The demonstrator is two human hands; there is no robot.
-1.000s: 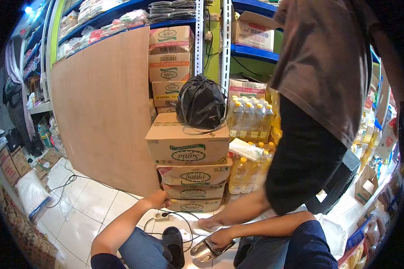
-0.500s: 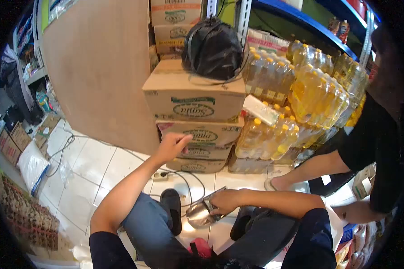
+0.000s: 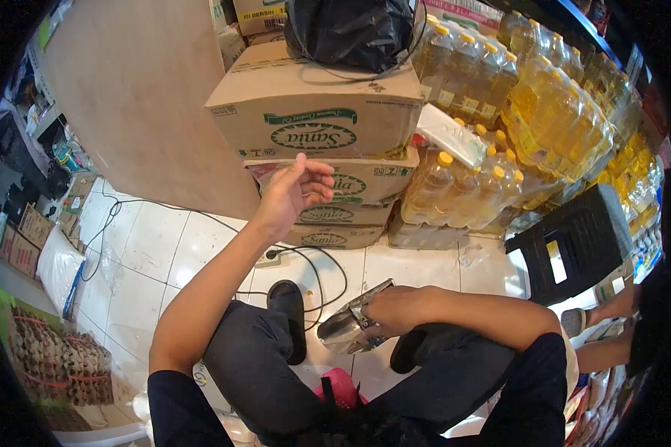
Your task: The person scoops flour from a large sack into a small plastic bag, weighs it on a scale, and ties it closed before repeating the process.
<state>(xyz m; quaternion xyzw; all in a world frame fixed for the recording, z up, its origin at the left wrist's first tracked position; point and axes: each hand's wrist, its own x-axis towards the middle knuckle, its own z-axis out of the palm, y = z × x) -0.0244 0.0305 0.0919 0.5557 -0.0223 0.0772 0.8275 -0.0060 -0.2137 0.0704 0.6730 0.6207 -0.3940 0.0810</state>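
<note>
My left hand (image 3: pixel 294 195) is raised in front of the stacked cardboard cartons (image 3: pixel 320 134), fingers apart and slightly curled, holding nothing. Low between my knees, my right hand (image 3: pixel 395 309) grips a shiny metal scoop (image 3: pixel 343 328) just above the white tiled floor. The scoop's wide end points left, and my fingers partly hide its rear. A black cable (image 3: pixel 322 279) lies on the floor beside it. My dark sandals stand to either side. Below the scoop, a pink object (image 3: pixel 339 387) shows between my legs.
A black plastic bag (image 3: pixel 350 33) sits on the cartons. Packs of yellow-capped oil bottles (image 3: pixel 455 186) are stacked to their right, near a black crate-like object (image 3: pixel 570 246). Another person's bare limbs (image 3: pixel 608 313) show at the right edge. Egg trays (image 3: pixel 60 357) stand at lower left.
The view has shifted closer and lower. My left hand has turned and its fingers have spread. The other person has moved away to the right, uncovering the black crate-like object.
</note>
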